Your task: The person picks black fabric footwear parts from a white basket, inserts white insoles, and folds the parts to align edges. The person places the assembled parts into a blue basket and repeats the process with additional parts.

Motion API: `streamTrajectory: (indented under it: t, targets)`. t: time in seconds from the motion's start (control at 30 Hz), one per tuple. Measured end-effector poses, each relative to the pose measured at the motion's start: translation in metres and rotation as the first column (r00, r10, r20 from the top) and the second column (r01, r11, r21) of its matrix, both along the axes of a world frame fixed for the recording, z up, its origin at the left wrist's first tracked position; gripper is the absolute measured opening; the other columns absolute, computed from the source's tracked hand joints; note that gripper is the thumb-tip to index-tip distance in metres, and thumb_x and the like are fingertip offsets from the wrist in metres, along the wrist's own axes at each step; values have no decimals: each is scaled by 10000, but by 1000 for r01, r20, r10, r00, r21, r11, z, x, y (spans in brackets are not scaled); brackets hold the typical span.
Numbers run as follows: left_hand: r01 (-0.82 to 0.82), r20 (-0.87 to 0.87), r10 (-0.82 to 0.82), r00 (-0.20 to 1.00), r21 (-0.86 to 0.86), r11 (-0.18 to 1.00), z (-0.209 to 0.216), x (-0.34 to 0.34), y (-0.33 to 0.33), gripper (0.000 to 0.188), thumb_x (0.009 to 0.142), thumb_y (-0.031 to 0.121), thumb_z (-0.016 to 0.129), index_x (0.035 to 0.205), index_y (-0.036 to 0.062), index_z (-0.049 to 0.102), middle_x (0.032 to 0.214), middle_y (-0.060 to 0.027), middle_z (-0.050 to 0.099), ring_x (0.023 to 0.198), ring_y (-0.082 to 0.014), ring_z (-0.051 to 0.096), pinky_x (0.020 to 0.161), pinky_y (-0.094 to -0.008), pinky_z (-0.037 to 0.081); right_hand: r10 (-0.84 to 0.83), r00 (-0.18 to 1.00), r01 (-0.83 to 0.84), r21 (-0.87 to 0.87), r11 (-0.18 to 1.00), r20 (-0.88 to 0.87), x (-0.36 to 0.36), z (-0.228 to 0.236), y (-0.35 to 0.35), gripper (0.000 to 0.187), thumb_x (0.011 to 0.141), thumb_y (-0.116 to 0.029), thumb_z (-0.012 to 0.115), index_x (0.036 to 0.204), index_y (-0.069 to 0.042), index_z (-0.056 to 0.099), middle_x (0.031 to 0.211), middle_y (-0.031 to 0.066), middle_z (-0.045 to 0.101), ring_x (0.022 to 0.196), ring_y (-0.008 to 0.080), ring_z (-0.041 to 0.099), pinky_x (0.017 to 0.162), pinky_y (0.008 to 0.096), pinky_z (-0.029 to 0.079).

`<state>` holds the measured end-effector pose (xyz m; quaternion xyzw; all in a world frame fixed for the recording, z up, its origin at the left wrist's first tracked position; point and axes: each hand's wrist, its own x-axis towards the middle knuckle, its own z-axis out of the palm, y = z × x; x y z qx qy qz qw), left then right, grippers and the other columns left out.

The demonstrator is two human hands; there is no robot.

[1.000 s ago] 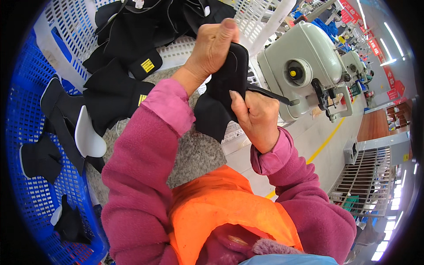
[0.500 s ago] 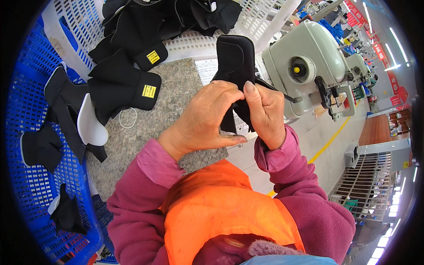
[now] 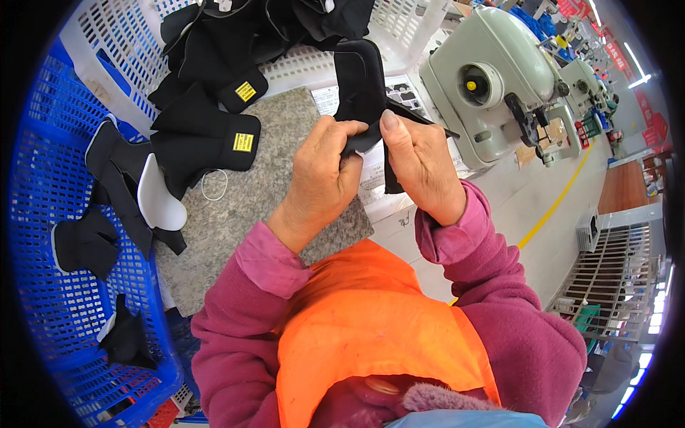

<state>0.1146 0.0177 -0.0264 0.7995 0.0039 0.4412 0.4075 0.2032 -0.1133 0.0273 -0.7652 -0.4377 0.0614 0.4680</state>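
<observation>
My left hand and my right hand are raised close together over the front right of the work surface. Between them is a black padded fabric piece, its rounded end standing up away from me. The left thumb and fingers pinch its near edge. My right hand grips the other side, thumb on top, and a narrow black flap hangs down beside it. Left of my hands lies a similar black fabric piece with a yellow label, next to a white elastic loop.
The grey stone-patterned board lies under the work. A white basket of black pieces stands behind it. At the left, a blue basket holds more pieces and a white curved pad. A pale green sewing machine stands at the right.
My left fingers and thumb have closed in on the piece's near edge. The held piece has shifted slightly up and left in view.
</observation>
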Motion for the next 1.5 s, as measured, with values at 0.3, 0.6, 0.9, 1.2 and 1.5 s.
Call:
streamTrajectory:
  t: [0.3,0.6,0.9,1.2,1.5]
  targets:
    - [75,124,-82,989,61,995,3,11,11,183,743,-139,469,825,-19,581,817,-111,605,684,-210,586,621,-285,458,-28,996,36,99,994,-81,-21,-6,-10,415,1044,-310,414,859,-6,627,553,124,536,515,270,608,492,349,442]
    - [-34,122,44,992,-82,996,-16,26,4,148,764,-91,448,810,1,555,692,-129,564,596,-303,578,560,-355,454,-10,948,34,70,997,-318,-42,-19,-28,394,1042,-269,419,1098,46,649,584,33,583,576,71,542,560,229,430]
    - [133,235,-142,961,54,990,-18,17,5,273,723,-23,556,991,30,556,945,-140,563,829,-269,573,715,-356,477,-72,997,68,295,953,4,-28,-17,-44,139,937,-4,577,1044,49,649,857,74,647,737,98,619,663,227,484]
    - [-100,165,55,985,281,954,-20,21,-3,440,653,-12,790,1040,35,585,1063,-143,583,975,-308,593,824,-381,504,-70,900,13,133,991,431,25,-3,-26,730,771,-93,751,1425,-45,432,1239,123,623,1155,237,593,963,374,448]
    - [-178,178,123,976,332,926,-18,22,3,355,619,-104,632,949,25,605,952,-143,625,908,-337,627,814,-397,512,69,984,-88,109,990,165,29,-6,-6,547,826,-8,659,1349,4,499,1057,157,667,936,225,667,850,334,514]
